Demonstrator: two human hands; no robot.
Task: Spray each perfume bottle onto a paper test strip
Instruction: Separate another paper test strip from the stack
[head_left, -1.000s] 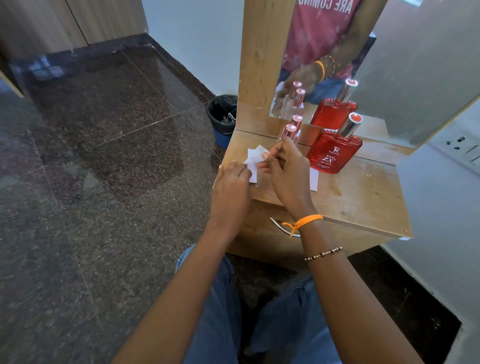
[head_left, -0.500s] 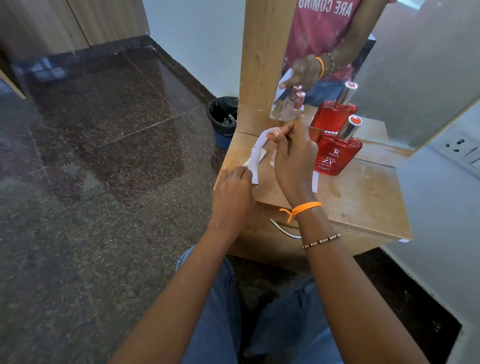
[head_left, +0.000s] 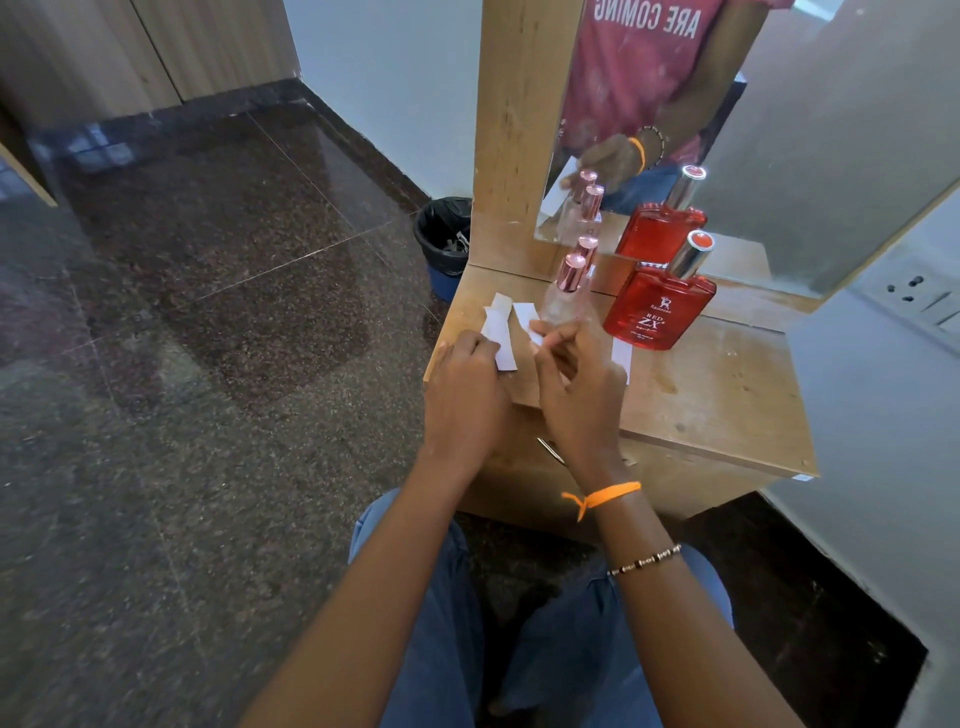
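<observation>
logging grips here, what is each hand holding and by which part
Right hand pinches a paper strip by its near end. Left hand rests on another strip at its near end; whether it grips it cannot be told.

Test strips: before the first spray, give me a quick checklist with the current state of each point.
1. Strip in right hand: ok, fingertips pinch one white test strip.
2. Left hand on the other strips: ok, resting on them at the table edge.
3. Bottle in hand: not ok, neither hand holds one.
4. Clear bottle cap: not ok, pink cap on.
5. Red bottle cap: not ok, silver cap on.
6. Strips already sprayed: cannot tell.
</observation>
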